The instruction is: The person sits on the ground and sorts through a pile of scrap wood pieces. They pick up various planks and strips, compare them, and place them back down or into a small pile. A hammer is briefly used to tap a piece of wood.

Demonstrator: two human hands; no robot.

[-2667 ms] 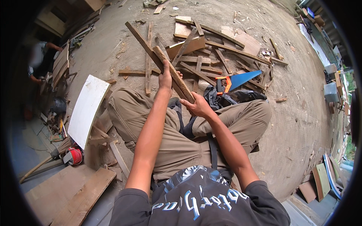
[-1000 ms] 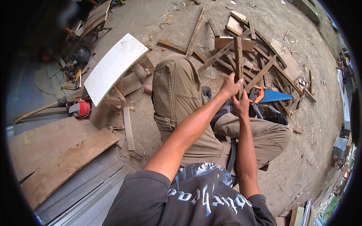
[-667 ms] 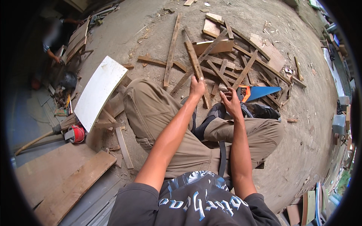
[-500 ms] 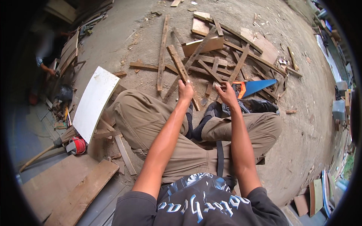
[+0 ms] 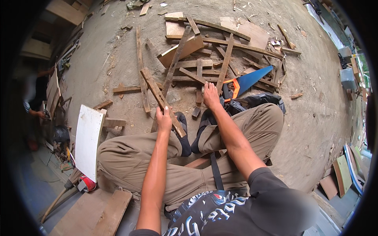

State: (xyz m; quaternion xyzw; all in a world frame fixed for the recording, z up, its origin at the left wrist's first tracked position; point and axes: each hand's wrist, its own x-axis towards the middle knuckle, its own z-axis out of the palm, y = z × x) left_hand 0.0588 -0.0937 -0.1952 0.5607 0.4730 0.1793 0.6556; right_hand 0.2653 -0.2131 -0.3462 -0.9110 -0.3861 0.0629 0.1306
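Observation:
My left hand [image 5: 163, 120] grips a long narrow wooden slat [image 5: 154, 88] that slants up and to the left over the sandy ground. My right hand [image 5: 210, 96] is stretched forward with fingers spread, holding nothing, its fingertips beside the orange handle of a blue-bladed handsaw [image 5: 248, 81]. I am sitting with bent knees in tan trousers and dark shoes [image 5: 182, 133]. A pile of scrap wood strips and boards [image 5: 212, 55] lies just beyond my hands.
A white panel [image 5: 88, 139] leans at my left, with a red tool [image 5: 87, 183] at its foot. Wooden boards [image 5: 94, 212] lie at the lower left. Another person [image 5: 33, 98] works at the far left. Boards and a grey box [image 5: 348, 78] stand at the right.
My left hand has lowered the slat from upright to a slant near my feet. My right hand has let go of it and reached forward toward the saw.

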